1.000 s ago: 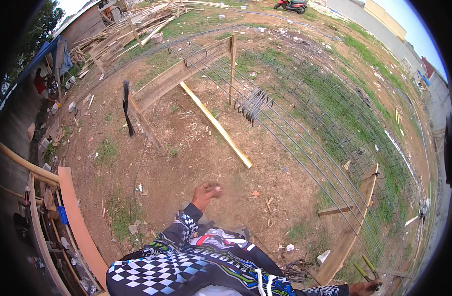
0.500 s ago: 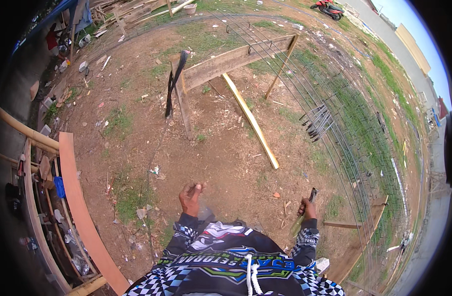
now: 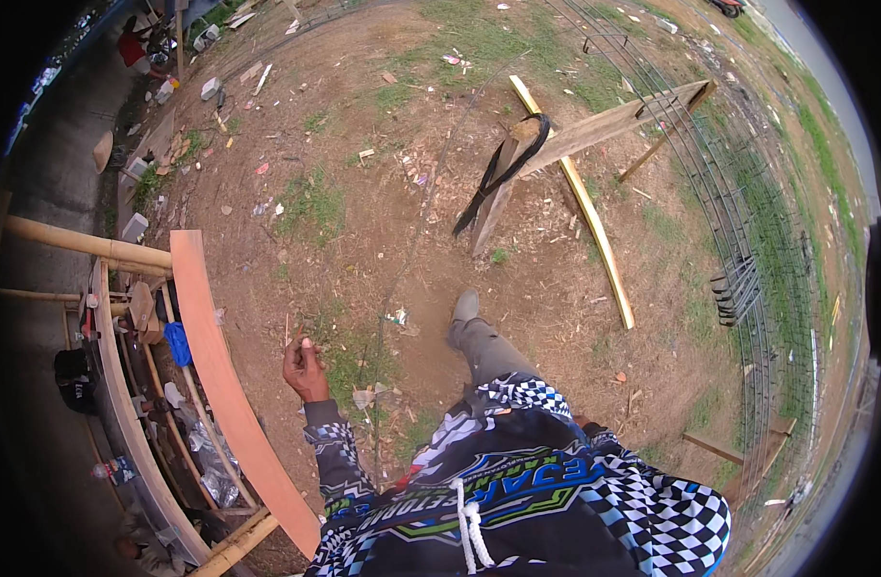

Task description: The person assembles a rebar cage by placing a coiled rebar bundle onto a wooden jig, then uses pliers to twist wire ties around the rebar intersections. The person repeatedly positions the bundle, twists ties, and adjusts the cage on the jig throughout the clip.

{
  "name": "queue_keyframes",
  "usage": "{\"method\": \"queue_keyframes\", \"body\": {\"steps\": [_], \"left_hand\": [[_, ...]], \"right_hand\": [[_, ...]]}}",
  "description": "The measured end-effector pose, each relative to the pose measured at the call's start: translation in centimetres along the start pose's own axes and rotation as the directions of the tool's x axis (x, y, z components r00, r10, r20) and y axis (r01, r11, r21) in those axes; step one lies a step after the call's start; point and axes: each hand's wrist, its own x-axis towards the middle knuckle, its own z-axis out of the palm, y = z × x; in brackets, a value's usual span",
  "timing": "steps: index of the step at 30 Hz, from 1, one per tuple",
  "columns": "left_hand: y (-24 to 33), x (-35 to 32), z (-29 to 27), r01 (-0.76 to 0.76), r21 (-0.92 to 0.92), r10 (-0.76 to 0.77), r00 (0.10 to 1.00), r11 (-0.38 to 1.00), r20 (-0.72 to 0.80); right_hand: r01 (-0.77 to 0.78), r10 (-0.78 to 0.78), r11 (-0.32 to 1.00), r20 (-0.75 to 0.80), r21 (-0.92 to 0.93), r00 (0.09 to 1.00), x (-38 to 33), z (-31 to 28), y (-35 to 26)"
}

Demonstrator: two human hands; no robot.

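Note:
My left hand [image 3: 307, 371] is raised over the dirt, between the reddish-brown board and my forward leg. Its fingers are curled with the tips pressed together; what they hold, if anything, is too small to make out. Of my right hand [image 3: 583, 421] only a sliver shows past the checkered shirt, so its fingers are hidden. Ahead, a looped bundle of black tie wire [image 3: 498, 178] hangs over the top of a wooden post [image 3: 488, 216], to which a horizontal plank [image 3: 618, 127] is joined.
To the left, a reddish-brown board [image 3: 219, 361] rests along a bamboo frame [image 3: 89, 240] with a blue bag [image 3: 177, 343] inside. A pale timber strip [image 3: 594, 226] lies under the plank. Long steel bars with gathered stirrups [image 3: 738, 290] run down the right. Another person [image 3: 133, 48] is far left.
The view has turned left and moved forward, and a leg now shows mid-step. My left hand has swung outward. My right hand, earlier gripping a dark hand tool, is now mostly hidden.

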Motion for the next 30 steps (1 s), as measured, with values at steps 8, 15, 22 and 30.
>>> {"method": "queue_keyframes", "body": {"steps": [8, 15, 22, 30], "left_hand": [[-18.4, 8.0, -8.9, 0.533, 0.524, -0.624, 0.781, 0.665, -0.002], [-15.8, 15.6, -6.3, 0.604, 0.668, -0.871, 0.470, 0.435, 0.143], [-13.6, 38.9, 4.1, 0.390, 0.618, -0.680, 0.647, 0.683, 0.344], [-8.8, 64.1, 23.6, 0.006, 0.470, -0.250, 0.853, 0.882, 0.458]], "right_hand": [[-0.090, 0.279, 0.722, -0.170, 0.686, 0.945, 0.6, -5.9, -20.5], [0.735, 0.203, 0.529, -0.904, 0.424, 0.375, -8.8, -29.3, -37.3], [0.887, -0.070, 0.445, -0.983, 0.122, 0.170, -18.2, -48.1, -50.7], [0.714, -0.125, 0.623, -0.861, 0.319, 0.494, -11.8, -47.8, -53.2]]}}
